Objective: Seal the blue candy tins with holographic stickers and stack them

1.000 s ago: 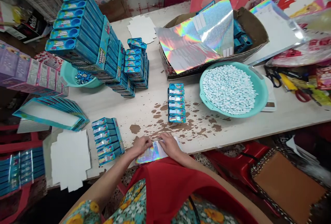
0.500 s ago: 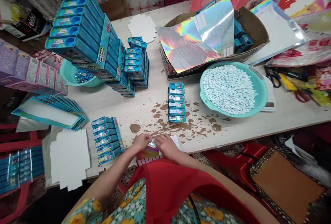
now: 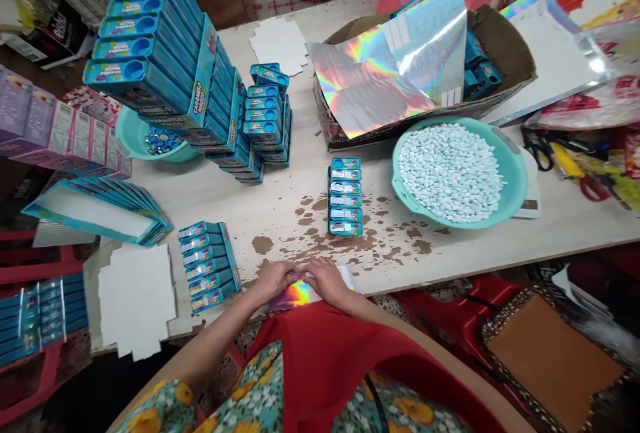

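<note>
A shiny holographic sheet [image 3: 299, 294] lies at the table's front edge, against the red apron. My left hand [image 3: 274, 281] is closed, its thumb and fingers pinching at the sheet's upper edge. Close beside it, my right hand [image 3: 326, 279] has its fingers bent over the same sheet, thumb towards the left hand. The fingertips nearly meet, and any small piece between them is hidden. A white part of a sheet [image 3: 346, 277] shows to the right of my right hand. Beyond the hands stands a short row of blue candy boxes [image 3: 345, 196] with shiny labels on their ends.
A turquoise basin [image 3: 517, 183] of white candies stands right, before a carton [image 3: 335, 133] topped with holographic sheets. Tall stacks of blue boxes [image 3: 165, 86] rise at left. Nearer are another box row [image 3: 210, 266], flat white card [image 3: 135, 299] and folded display trays [image 3: 100, 209].
The holographic sheet has shifted in my hands and now reflects bright orange and purple; its striped lower edge no longer shows. My fingers have moved slightly. The view has shifted a little.
</note>
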A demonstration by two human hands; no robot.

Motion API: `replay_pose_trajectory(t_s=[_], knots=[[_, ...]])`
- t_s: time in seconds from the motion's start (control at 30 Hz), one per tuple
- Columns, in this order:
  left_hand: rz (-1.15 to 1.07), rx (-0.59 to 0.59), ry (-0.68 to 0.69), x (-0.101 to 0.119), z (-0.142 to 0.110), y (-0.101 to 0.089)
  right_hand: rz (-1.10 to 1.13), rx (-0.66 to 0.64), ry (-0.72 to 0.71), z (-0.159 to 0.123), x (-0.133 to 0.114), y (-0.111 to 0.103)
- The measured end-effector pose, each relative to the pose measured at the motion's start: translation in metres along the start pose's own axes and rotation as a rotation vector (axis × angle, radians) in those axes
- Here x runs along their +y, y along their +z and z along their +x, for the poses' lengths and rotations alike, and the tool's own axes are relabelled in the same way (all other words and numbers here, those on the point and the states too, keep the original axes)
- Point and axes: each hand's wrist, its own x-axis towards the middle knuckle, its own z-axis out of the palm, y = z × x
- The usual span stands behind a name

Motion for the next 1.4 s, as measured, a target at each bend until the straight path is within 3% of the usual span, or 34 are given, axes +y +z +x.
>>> replay_pose_trajectory(t_s=[0.17, 0.5, 0.7, 0.83, 0.93, 1.0, 1.07, 1.13, 1.23, 1.4], knots=[[0.017, -0.015, 0.034, 0.001, 0.000, -0.003, -0.038, 0.022, -0.019, 0.003, -0.004, -0.004], [-0.156, -0.068, -0.110, -0.003, 0.014, -0.002, -0.188, -0.006, -0.270, 0.001, -0.007, -0.005], [-0.140, -0.057, -0.120, -0.005, 0.019, 0.000, -0.144, 0.055, -0.210, 0.000, -0.005, -0.005], [-0.079, 0.022, -0.115, -0.003, 0.017, 0.002, -0.005, 0.069, -0.153, -0.005, -0.011, -0.021], [-0.182, 0.201, -0.042, 0.010, 0.011, -0.003, 0.181, 0.123, -0.063, -0.010, -0.018, -0.046], [-0.418, 0.248, 0.076, 0.026, 0.008, -0.010, 0.274, 0.172, -0.008, -0.010, -0.021, -0.066], [-0.657, 0.124, 0.165, 0.044, 0.007, -0.020, 0.336, 0.237, 0.047, -0.005, -0.020, -0.086], [-0.776, -0.030, 0.170, 0.061, 0.013, -0.032, 0.377, 0.317, 0.119, 0.004, -0.016, -0.104], [-0.782, -0.049, 0.139, 0.083, 0.036, -0.057, 0.379, 0.452, 0.210, 0.025, -0.003, -0.125], [-0.671, 0.028, 0.252, 0.111, 0.103, -0.119, 0.266, 0.723, 0.319, 0.077, 0.034, -0.161]])
